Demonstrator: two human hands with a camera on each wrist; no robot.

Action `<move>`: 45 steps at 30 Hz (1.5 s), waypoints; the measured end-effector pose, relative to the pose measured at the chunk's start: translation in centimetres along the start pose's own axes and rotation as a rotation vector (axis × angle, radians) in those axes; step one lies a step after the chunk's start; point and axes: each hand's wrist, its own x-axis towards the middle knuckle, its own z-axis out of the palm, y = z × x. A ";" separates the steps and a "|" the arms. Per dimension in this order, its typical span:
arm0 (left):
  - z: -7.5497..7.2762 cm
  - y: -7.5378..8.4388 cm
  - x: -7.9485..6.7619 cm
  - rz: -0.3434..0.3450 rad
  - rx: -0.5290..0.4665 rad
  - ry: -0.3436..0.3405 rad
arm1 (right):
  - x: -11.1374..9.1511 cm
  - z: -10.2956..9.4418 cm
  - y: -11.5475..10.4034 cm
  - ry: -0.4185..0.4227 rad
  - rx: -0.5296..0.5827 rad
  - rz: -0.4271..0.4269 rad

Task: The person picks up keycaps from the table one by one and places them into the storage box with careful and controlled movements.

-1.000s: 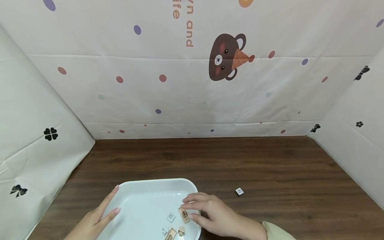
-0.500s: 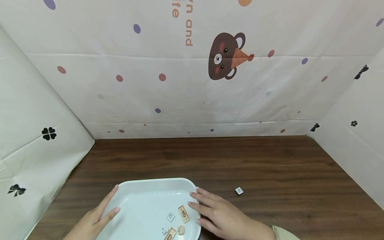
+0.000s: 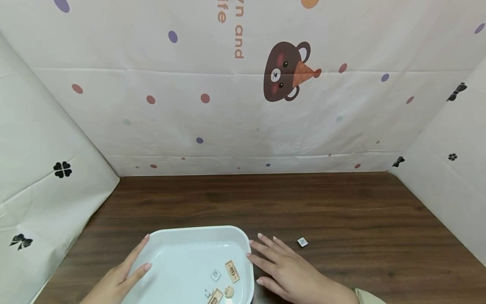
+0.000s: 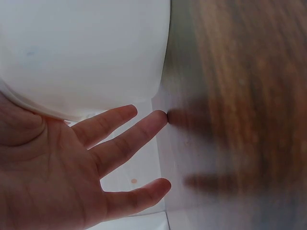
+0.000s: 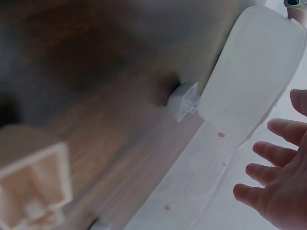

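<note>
A white tray [image 3: 182, 231] holds several small keycaps. Two are beige and oblong with dark markings, one a beige keycap [image 3: 232, 271] near the right wall; a square white keycap [image 3: 215, 275] lies beside it. My left hand [image 3: 115, 278] rests along the tray's left rim, thumb over the inside and fingers outside. In the left wrist view its fingers are extended. My right hand [image 3: 288, 270] is at the outside of the right rim, fingers spread and holding nothing. A single white keycap [image 3: 302, 242] sits on the table just beyond its fingertips.
The brown wooden table [image 3: 341, 207] is enclosed by white printed cloth walls [image 3: 243, 118] at the back and sides. In the right wrist view, a hollow beige keycap [image 5: 36, 177] and a white keycap [image 5: 184, 101] appear on the wood.
My right hand has moved from over the beige keycap inside the tray, rightward past the rim, and its fingers have spread. The left hand and tray have stayed nearly still.
</note>
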 end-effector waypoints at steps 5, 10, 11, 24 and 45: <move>0.1 0.0 0.0 0.027 0.011 0.038 | -0.7 0.0 0.4 0.000 0.015 0.037; 0.2 0.1 0.0 0.043 0.013 0.057 | -1.5 -0.1 0.8 -0.038 0.058 0.109; 0.2 0.1 0.0 0.042 0.013 0.055 | -1.6 -0.1 0.9 -0.042 0.070 0.120; 0.0 0.1 -0.1 -0.007 -0.012 -0.004 | -2.8 0.0 1.7 -0.035 0.234 0.244; 0.0 0.2 -0.1 -0.001 0.003 0.016 | -3.7 1.7 2.7 0.003 0.893 0.322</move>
